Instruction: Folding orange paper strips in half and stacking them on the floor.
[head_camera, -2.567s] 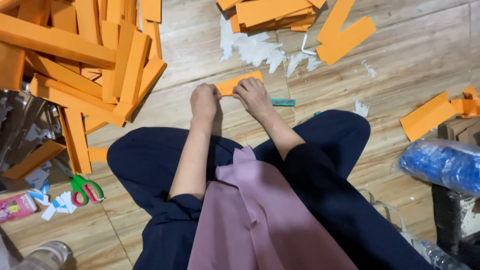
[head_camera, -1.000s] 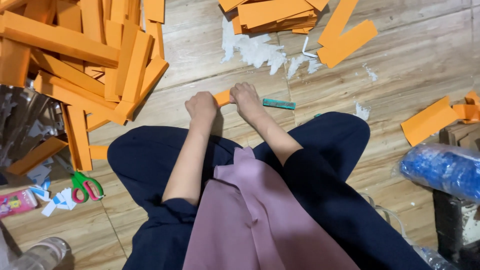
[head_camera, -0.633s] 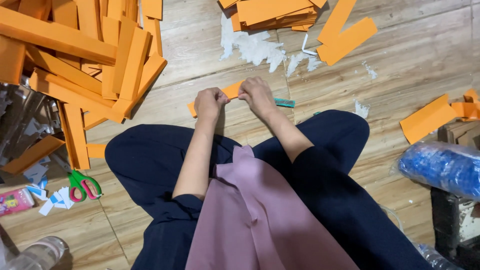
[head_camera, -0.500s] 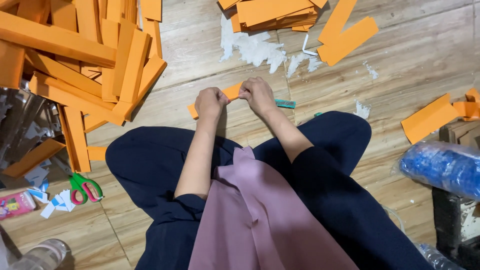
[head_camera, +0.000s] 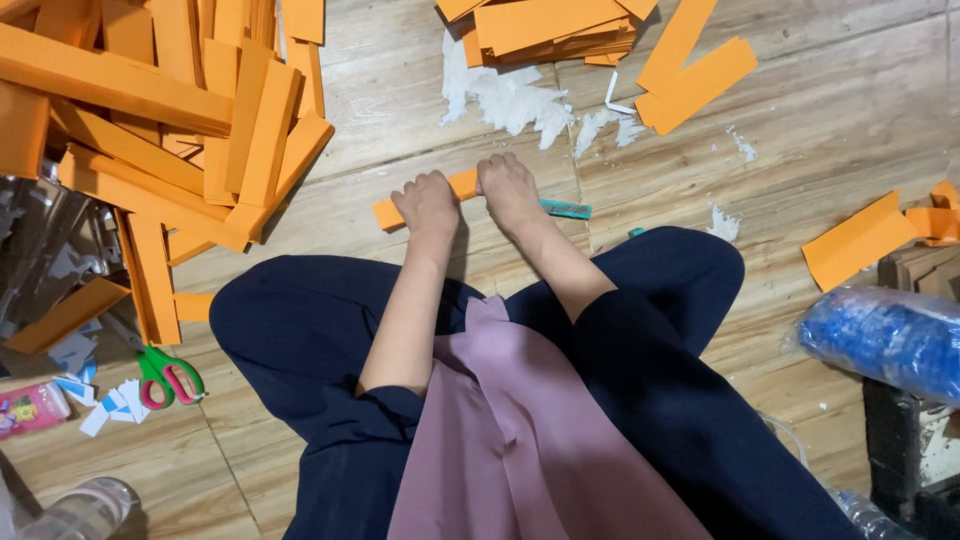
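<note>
Holding an orange paper strip (head_camera: 462, 186) flat on the wooden floor (head_camera: 400, 120), left hand (head_camera: 428, 203) and right hand (head_camera: 508, 187) both clamped on it, teal stick (head_camera: 566, 209) just beside my right.

the person sits cross-legged, both bare forearms reaching forward between the knees. the left hand (head_camera: 428, 203) lies knuckles up, fingers curled down and closed in a loose fist, its wrist straight in line with the forearm. the right hand (head_camera: 508, 187) sits just beside it, slightly further forward, also palm down with fingers bent under and the thumb side turned toward the left hand. the two hands are nearly touching. the right forearm angles in from the right knee; the left forearm runs almost straight ahead.
</note>
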